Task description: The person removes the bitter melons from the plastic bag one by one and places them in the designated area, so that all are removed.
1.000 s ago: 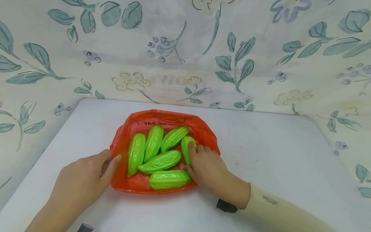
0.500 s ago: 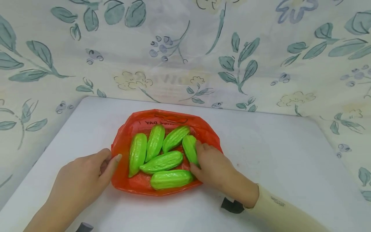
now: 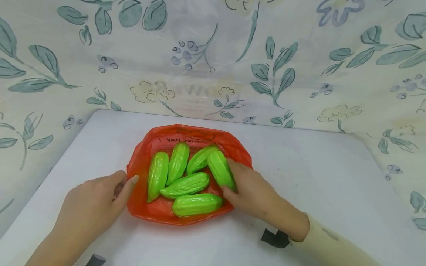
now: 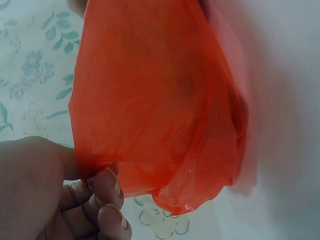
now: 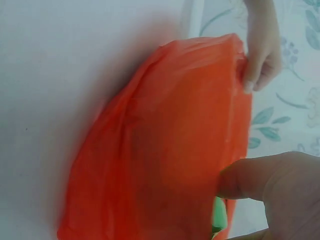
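A red plastic bag [image 3: 138, 184] stands on the white table with its mouth spread wide. Inside lie several bright green, ridged bitter gourds [image 3: 185, 185]. My left hand [image 3: 91, 205] pinches the bag's left rim between thumb and fingers; the left wrist view shows the thin plastic between the fingertips [image 4: 107, 186]. At the right side of the mouth, my right hand [image 3: 254, 192] grips one bitter gourd [image 3: 220, 168], raised over the others. Its fingers are mostly hidden behind the gourd. In the right wrist view the bag's side hides most of that gourd [image 5: 219, 216].
A white table [image 3: 319, 184] extends around the bag, its back edge against a floral cloth [image 3: 213, 55]. Dark pieces, probably wrist-camera parts, show below the right wrist [image 3: 275, 238] and at the lower left.
My right hand has taken hold of the right-hand bitter gourd and lifted it a little, shifting slightly right. My left hand stays on the rim.
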A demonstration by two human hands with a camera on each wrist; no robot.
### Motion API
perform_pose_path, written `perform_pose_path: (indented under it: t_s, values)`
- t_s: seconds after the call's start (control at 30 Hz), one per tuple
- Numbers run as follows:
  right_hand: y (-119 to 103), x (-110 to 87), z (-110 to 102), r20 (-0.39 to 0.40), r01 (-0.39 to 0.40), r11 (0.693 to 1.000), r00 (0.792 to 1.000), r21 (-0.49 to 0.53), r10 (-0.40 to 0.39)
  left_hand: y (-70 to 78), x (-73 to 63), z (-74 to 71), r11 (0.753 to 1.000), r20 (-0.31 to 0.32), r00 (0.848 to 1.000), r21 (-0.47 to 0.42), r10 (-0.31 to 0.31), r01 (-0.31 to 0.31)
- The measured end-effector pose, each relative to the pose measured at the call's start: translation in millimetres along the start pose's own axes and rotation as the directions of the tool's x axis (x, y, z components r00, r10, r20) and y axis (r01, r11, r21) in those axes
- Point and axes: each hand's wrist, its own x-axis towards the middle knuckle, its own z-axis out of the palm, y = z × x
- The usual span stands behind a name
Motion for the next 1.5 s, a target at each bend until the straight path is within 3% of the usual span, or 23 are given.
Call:
perform_pose_path:
  t_s: [0.5, 0.83, 1.23, 1.5]
  values:
    - [-3, -20.6, -24, -0.038, -0.038, 0.998, 0.998, 0.054, 0.040, 0.0, 0.3, -2.1, 1.000, 0.038, 0.999, -0.004, -0.019, 0.019]
    - [13, -39.7, -37, -0.052, -0.085, 0.987, 0.994, 0.135, 0.093, -0.1, 0.2, -1.8, 1.000, 0.015, 1.000, -0.008, -0.003, 0.003]
    - [28, -52.3, -47, -0.138, -0.067, 0.991, 0.987, 0.112, 0.082, -1.6, -1.3, -1.6, 1.000, -0.001, 1.000, 0.000, 0.002, -0.002]
    - [38, -56.9, -53, -0.147, -0.140, 0.983, 0.977, 0.119, 0.157, -1.2, -0.7, -2.8, 1.000, 0.002, 1.000, 0.006, 0.004, -0.004]
